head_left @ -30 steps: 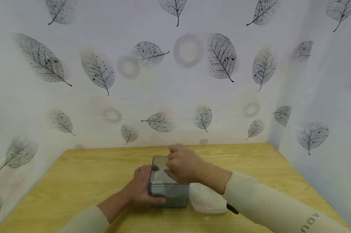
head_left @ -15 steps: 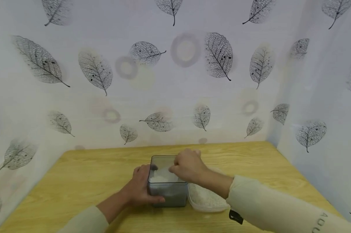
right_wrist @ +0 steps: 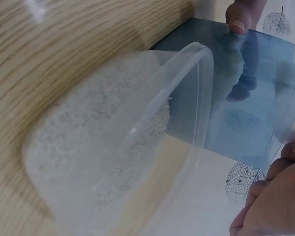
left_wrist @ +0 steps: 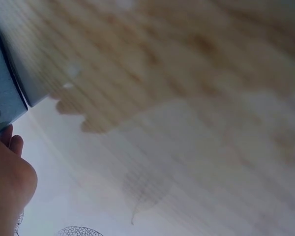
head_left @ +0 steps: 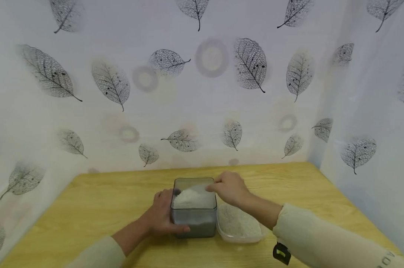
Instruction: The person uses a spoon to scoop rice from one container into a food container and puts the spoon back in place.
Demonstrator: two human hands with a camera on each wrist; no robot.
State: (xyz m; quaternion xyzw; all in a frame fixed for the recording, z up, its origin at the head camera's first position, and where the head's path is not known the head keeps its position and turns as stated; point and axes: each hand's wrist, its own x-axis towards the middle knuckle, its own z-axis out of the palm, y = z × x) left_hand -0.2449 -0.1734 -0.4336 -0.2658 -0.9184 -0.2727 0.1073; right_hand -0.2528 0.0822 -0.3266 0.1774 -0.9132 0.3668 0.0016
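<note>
A grey see-through box (head_left: 193, 223) stands upright, with a heap of white grains (head_left: 190, 199) inside. My left hand (head_left: 162, 214) grips its left side, thumb across the front wall. Over the box's right rim is my right hand (head_left: 230, 189), fingers curled, the thumb pointing into the box. It seems to pinch a pale, see-through thing, mostly hidden, whose kind I cannot tell. Beside the box on the right sits a clear plastic tub (head_left: 241, 239) of rice-like white grains (head_left: 239, 221). In the right wrist view the right hand (right_wrist: 278, 199) shows curled fingers near the box's rim.
The box and tub stand close together on a wood-grain table (head_left: 121, 197). A pale wall covering (head_left: 175, 104) with leaf prints rises behind and at the sides. A black strap-like piece (head_left: 281, 254) hangs below the right sleeve.
My right hand has moved right, from over the middle of the box to its right rim, uncovering more of the white heap. The left hand keeps its grip on the box.
</note>
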